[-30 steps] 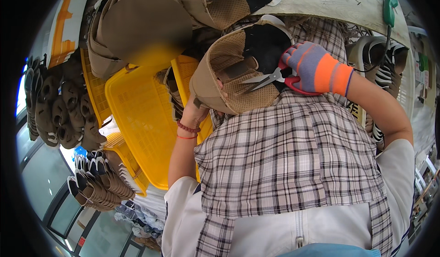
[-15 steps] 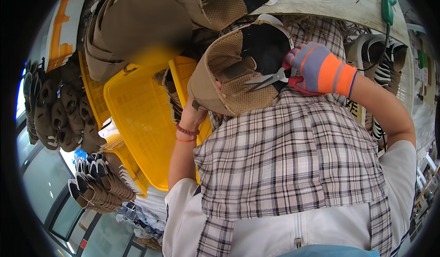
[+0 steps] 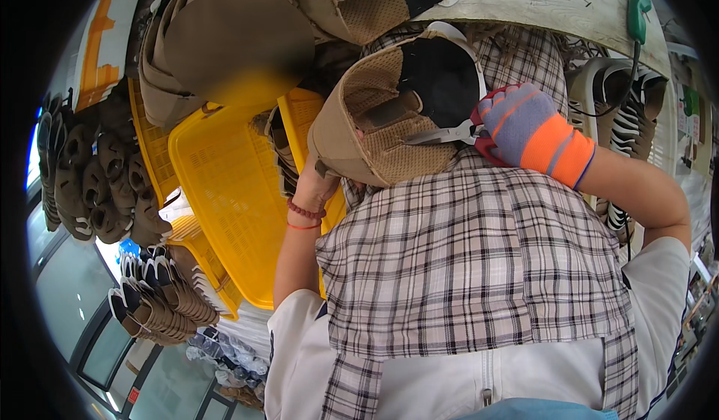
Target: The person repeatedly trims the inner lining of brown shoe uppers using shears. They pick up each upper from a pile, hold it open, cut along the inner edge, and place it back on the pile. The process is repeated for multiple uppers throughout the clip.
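A tan shoe upper (image 3: 343,139) with mesh lining and a black inner part is held up over my lap. My bare left hand (image 3: 320,180), with a red bead bracelet at the wrist, grips its lower left side; most of the fingers are hidden behind and inside it. In a grey and orange glove, my right hand (image 3: 520,124) is closed around the red handles of a pair of scissors (image 3: 442,134). The blades lie within the upper against the mesh lining, looking nearly closed.
Yellow baskets (image 3: 217,233) stand to the left, with more shoe uppers (image 3: 153,300) hanging beside them. A stack of tan uppers (image 3: 161,83) is at the far left of the white worktable (image 3: 547,8). A green tool (image 3: 639,16) on a cord hangs at right, above further uppers (image 3: 636,113).
The scissor blades have closed together. My right hand has shifted slightly right and down with the scissors, while the left hand keeps the upper nearly still.
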### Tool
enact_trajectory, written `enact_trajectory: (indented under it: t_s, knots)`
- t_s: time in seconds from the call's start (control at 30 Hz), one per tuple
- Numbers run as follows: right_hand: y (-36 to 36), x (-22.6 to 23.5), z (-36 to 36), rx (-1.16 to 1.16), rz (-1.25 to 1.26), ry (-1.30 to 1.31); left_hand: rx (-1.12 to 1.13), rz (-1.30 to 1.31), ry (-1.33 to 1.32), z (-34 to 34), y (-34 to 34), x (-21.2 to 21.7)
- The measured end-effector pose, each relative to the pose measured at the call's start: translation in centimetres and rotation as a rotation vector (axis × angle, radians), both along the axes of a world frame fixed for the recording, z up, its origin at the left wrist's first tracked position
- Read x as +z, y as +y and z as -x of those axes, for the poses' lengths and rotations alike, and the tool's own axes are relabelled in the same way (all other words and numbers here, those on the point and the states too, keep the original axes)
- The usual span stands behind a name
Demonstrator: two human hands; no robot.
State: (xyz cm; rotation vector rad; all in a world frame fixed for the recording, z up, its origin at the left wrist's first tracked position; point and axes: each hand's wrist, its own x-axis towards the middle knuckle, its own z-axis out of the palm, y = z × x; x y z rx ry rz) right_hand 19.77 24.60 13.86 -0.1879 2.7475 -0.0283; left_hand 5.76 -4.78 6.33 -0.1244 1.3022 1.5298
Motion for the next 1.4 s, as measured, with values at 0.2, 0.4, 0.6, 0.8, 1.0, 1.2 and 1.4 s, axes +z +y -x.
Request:
enact_trajectory:
  t_s: [0.2,0.4,0.6,0.8,1.0,1.2,1.4]
  knots:
    - [-1.0,-0.4,-0.4,-0.046,-0.035,-0.103,0.003,-0.015,-0.005,0.1,-0.1,-0.2]
    - [1.2,-0.4,-0.2,-0.267,0.067,-0.044,0.004,-0.032,-0.008,-0.1,0.0,0.1]
    - [0.3,1.0,0.0,-0.102,0.076,-0.163,0.018,-0.029,-0.021,0.0,-0.5,-0.7]
    - [-0.1,0.4,-0.1,-0.071,0.118,-0.081,0.022,-0.038,-0.05,0.2,-0.6,-1.2]
    - [1.0,-0.1,0.6,-0.159,0.079,0.015,0.027,-0.067,-0.062,0.1,-1.5,-2.7]
    - [-1.0,-0.8,2.4,0.028,0.058,0.199,0.073,-0.026,-0.196,-0.2,-0.6,-1.8]
    - [-3.0,-2.4,4.0,0.098,-0.029,0.192,0.146,0.025,-0.215,-0.1,-1.7,-3.5]
